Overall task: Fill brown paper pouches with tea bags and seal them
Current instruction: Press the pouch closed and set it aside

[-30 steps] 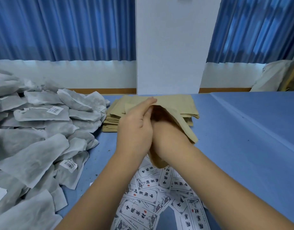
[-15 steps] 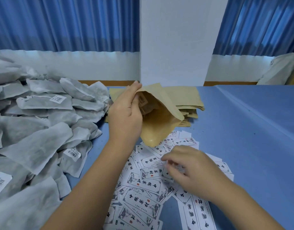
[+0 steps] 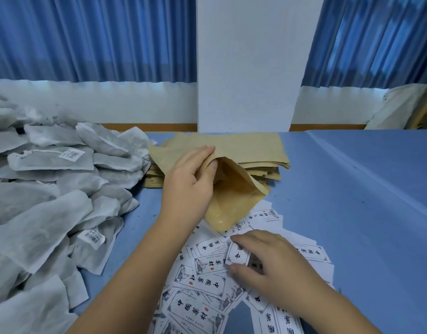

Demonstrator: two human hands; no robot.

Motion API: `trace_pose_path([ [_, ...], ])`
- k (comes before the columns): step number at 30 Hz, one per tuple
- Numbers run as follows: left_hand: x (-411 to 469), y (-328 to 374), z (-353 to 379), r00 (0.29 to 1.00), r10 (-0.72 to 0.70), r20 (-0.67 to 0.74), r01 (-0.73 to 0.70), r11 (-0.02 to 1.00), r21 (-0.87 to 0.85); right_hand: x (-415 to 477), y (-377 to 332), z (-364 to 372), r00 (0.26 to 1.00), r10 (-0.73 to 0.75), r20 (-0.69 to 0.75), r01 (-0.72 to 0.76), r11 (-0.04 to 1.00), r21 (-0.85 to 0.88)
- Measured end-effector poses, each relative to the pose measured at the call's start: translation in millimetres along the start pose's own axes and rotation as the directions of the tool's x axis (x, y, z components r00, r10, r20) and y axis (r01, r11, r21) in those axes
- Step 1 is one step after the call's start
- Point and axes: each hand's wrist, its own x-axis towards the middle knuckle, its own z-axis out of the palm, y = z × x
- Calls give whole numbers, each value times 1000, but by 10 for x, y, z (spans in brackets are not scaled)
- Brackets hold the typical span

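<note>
My left hand [image 3: 190, 186] grips the mouth of a brown paper pouch [image 3: 234, 198], holding it open above the table. Its lower corner rests among white printed labels [image 3: 200, 283] spread on the blue cloth. My right hand [image 3: 268, 263] lies on those labels and pinches one white label [image 3: 237, 255] between thumb and fingers. A stack of flat brown pouches [image 3: 256, 150] sits just behind the held one. A large heap of grey-white tea bags [image 3: 51, 201] fills the left side.
The table wears a blue cloth [image 3: 352, 213] with a raised fold running diagonally at the right. A white pillar [image 3: 246, 68] stands at the far edge, blue curtains on either side. A pale bag [image 3: 405, 107] leans at the far right.
My right hand came out of the pouch, dropped to the labels and now pinches one. My left hand kept its hold on the pouch mouth, which hangs open.
</note>
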Motion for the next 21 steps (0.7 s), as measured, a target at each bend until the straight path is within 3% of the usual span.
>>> trace_pose_path([
  [4,1,34,-3,999,-21,30,22,1000,-18,-32,-110,-150,995,-10,-94,13,1000,27],
  [7,-3,50,-25,999,-29,28,30,999,-32,-18,-228,-273,958,22,-286,12,993,115],
  [10,-1,60,-30,997,-51,51,53,998,-41,153,-355,-352,904,-24,-428,39,999,25],
  [15,-9,73,-3,996,-58,68,62,996,-66,565,-504,-296,946,-24,-324,-39,982,-187],
  [21,15,71,-15,997,-51,50,56,994,-92,851,-547,-149,974,132,-184,-169,964,-205],
])
